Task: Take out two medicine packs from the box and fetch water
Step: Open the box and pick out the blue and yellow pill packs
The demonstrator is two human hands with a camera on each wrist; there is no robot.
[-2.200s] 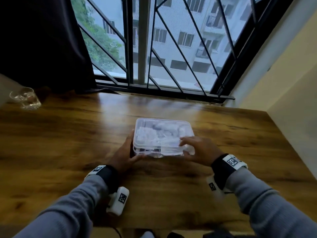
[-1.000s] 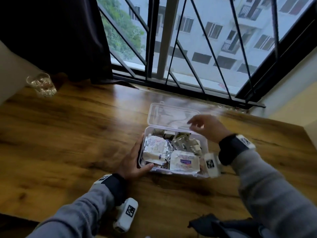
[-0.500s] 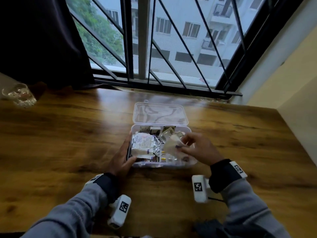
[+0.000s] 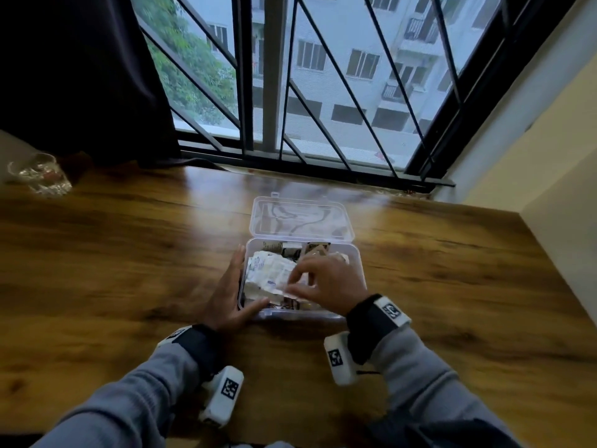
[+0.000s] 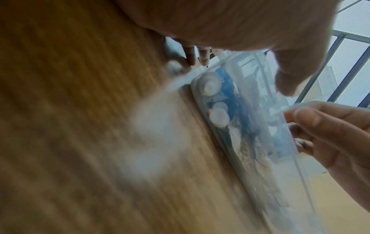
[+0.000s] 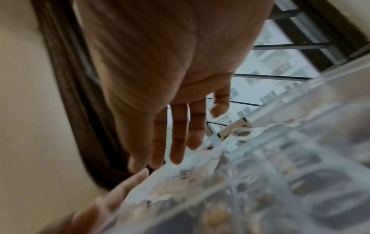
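Reaching into the box (image 4: 302, 282), the right hand (image 4: 326, 282) now sits over the near middle of the contents, fingers bent down onto the white packs (image 4: 269, 273); half a second ago it was at the right side lifting a corner of a packet. Whether it has actually pinched a pack cannot be told: the head view is blurred there and the right wrist view shows fingers extended above the pile. Lid (image 4: 302, 219) lies flat open behind the box, where a second ago the right hand was above it. Left hand (image 4: 227, 294) braces the box's left wall, fingers straight, thumb on the near corner, unchanged. Box rests mid-counter (image 4: 129, 260). Glass (image 4: 40, 174) stands far left, well apart. Judgement: selection phase; no pack is out, water untouched.
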